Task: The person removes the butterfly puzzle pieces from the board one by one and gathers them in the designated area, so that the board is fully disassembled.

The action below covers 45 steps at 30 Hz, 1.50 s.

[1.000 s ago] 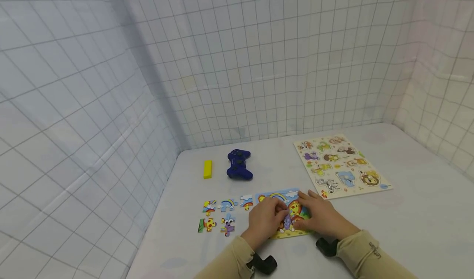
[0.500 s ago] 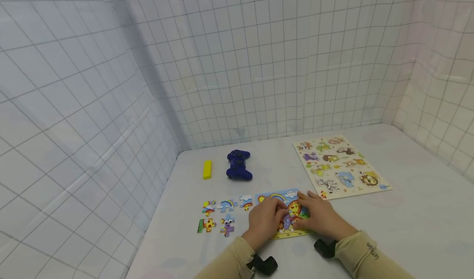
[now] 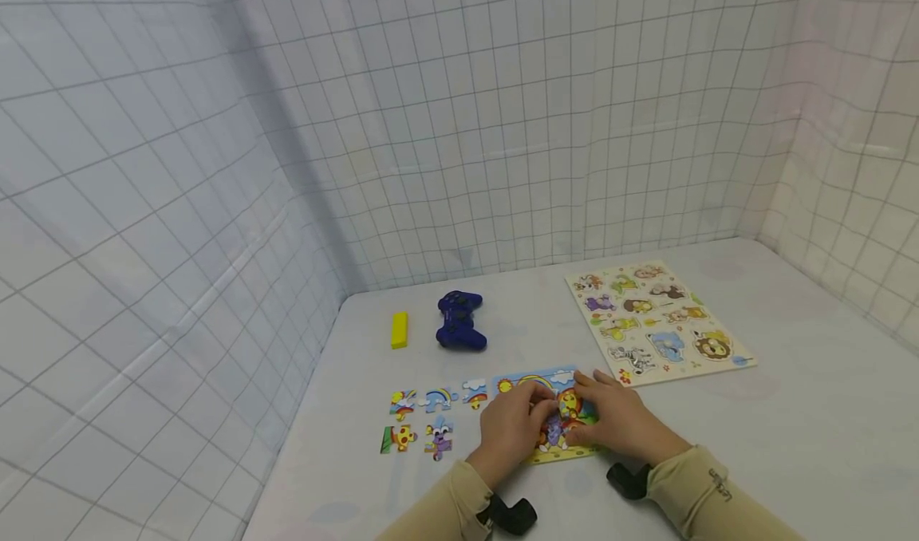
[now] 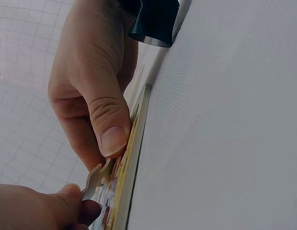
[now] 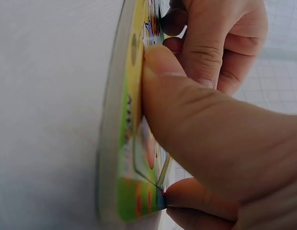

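Note:
A jigsaw puzzle (image 3: 565,453) with a colourful cartoon picture lies in its tray under both hands. My left hand (image 3: 511,425) leans over its left part. In the left wrist view the thumb and fingers of that hand (image 4: 43,208) pinch a thin jigsaw piece (image 4: 94,179), tilted up from the picture. My right hand (image 3: 626,419) rests on the right side of the puzzle. Its thumb (image 5: 163,79) presses the picture near the front, and its other fingers touch near the far right corner. The left fingertips are partly hidden in the right wrist view.
Several loose jigsaw pieces (image 3: 438,437) lie left of the puzzle. Behind them are a blue game controller (image 3: 459,321) and a yellow block (image 3: 399,330). An animal puzzle board (image 3: 682,365) lies at the back right. Gridded white walls (image 3: 502,166) surround the table.
The lion part of the picture between the hands sits slightly differently. Both hands stay nearly in place; the whole view has shifted slightly.

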Motion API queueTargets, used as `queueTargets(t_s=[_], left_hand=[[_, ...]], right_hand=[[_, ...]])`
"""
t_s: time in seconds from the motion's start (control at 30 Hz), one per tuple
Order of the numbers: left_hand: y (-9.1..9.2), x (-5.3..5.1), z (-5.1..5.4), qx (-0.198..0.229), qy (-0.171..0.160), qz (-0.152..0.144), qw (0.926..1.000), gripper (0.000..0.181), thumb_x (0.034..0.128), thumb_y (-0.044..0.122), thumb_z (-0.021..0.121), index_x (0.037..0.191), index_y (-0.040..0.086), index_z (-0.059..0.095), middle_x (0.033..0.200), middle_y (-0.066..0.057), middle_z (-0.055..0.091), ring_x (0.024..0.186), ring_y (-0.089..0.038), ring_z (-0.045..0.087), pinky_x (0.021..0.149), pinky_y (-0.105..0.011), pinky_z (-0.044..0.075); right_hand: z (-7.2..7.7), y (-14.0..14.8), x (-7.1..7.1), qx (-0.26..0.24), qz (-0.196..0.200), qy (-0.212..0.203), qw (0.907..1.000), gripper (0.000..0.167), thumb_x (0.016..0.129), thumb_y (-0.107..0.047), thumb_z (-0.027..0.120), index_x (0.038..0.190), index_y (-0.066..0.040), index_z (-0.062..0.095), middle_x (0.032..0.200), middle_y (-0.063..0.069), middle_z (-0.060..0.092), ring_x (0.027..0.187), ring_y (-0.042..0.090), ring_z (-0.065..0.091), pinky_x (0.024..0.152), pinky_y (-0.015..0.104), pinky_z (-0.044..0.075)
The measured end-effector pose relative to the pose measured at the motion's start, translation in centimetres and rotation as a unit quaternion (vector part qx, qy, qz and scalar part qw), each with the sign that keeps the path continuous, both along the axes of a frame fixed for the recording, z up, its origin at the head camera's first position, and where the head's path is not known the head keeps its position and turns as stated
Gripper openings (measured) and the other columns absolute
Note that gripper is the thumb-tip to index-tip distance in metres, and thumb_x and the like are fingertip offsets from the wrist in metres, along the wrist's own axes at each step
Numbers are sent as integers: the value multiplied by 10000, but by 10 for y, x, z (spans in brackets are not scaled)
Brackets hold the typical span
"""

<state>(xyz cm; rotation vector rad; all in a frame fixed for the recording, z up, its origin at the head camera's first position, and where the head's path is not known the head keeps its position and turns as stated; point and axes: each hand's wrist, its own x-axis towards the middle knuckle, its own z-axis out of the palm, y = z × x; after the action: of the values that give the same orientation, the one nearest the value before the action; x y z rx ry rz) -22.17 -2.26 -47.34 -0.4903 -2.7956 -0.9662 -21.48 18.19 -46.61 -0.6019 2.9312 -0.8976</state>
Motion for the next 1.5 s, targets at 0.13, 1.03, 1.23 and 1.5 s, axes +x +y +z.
queueTargets(t_s=[0.13,1.03,1.23,1.5], left_hand=[[-1,1,0,129,47,-66,9999,127,987,380,688,1070,301,743,952,177,750,721,60,589,611,-212,425],[-105,24,21,544,-208,1153,9916,105,863,331,824,888,273,739,759,170,687,602,-40,534,519,-223,421],[-111,25,19,294,-330,1243,9913,119,851,311,828,859,261,720,716,156,640,602,-54,536,523,-231,426],[-112,26,12,-300,-454,1337,9895,163,845,341,818,819,279,670,719,163,617,652,-42,535,599,-265,414]], right_hand=[[0,0,0,-10,1,-2,10000,858,762,-500,873,1392,19,610,1542,211,492,1444,553,348,1067,750,320],[0,2,0,-13,42,-110,9999,890,769,-520,863,1417,22,585,1573,194,460,1465,540,319,1085,753,293],[0,3,0,67,23,-88,9999,875,779,-520,857,1417,14,587,1574,192,459,1467,536,318,1092,747,291],[0,1,0,99,57,-86,9999,875,781,-519,856,1416,20,587,1572,194,462,1462,542,324,1092,739,301]])
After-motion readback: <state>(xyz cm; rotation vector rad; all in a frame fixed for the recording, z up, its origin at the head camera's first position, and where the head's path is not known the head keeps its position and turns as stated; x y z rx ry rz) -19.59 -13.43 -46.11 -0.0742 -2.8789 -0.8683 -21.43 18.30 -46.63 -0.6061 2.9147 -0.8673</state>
